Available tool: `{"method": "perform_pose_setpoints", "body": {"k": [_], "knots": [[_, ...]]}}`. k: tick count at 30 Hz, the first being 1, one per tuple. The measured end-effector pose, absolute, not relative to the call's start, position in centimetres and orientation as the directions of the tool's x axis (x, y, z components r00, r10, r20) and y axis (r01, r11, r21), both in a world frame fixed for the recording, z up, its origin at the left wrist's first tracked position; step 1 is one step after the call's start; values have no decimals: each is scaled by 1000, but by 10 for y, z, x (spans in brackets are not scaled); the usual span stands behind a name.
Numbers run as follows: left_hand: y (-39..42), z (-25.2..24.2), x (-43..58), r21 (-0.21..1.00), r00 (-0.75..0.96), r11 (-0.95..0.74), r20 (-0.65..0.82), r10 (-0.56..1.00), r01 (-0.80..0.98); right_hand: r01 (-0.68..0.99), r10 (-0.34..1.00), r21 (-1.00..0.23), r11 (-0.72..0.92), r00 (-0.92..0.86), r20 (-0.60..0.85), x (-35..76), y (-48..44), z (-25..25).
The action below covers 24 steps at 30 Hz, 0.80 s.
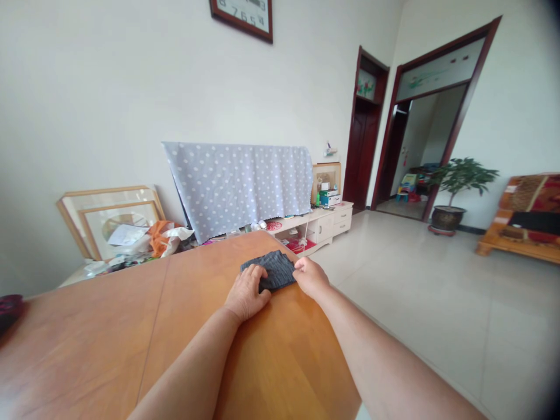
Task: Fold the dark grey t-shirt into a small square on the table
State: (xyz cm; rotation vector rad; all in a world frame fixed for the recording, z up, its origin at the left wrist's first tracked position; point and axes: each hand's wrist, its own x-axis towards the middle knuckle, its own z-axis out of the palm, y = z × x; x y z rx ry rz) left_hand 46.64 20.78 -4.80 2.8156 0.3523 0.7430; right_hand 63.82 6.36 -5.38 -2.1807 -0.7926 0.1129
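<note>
A folded piece of dark grey mottled cloth [278, 270] lies on the wooden table [196, 303], near its right edge. What kind of garment or cloth it is cannot be made out. My left hand [250, 291] rests on the cloth's left end, its fingers spread over the fabric and the thumb by the near edge. At the right end, my right hand [310, 275] pinches the cloth's edge between thumb and fingers. The part of the cloth under my left fingers is hidden.
Behind the table runs a low white cabinet [324, 230], with a polka-dot cover [249, 186] draped above it. Picture frames [72, 219] and bags lean at the back left. A dark object [11, 309] sits at the left edge. A potted plant [450, 192] stands right.
</note>
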Motion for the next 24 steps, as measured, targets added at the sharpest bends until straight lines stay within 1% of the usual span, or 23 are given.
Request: {"method": "perform_pose_setpoints", "body": {"k": [3,7,9,12,14,16,18,20,21,24], "knots": [[210,-47,465,259,849,-954,459,262,154,530,600,-687,-498,782,168,636,59,-50],[210,-43,462,257,861,-956,443,249,144,519,595,-710,-476,785,175,639,58,-51],[208,-41,462,258,860,-955,442,254,150,494,570,-739,-459,801,182,642,58,-55],[205,-39,461,250,855,-957,455,250,147,439,493,-795,-419,845,207,648,59,-61],[203,-38,462,230,842,-961,479,247,151,434,472,-813,-388,851,229,650,60,-62],[204,-38,462,210,823,-961,504,263,178,476,500,-802,-361,825,264,650,60,-61],[208,-39,462,215,799,-950,516,309,228,532,566,-764,-365,778,271,648,60,-59],[215,-42,462,272,761,-923,526,379,271,570,617,-714,-405,747,246,645,61,-57],[219,-44,462,323,730,-902,536,424,287,579,621,-694,-429,746,239,644,61,-57],[234,-53,461,541,592,-781,533,604,311,601,572,-659,-453,763,302,642,63,-57]]}}
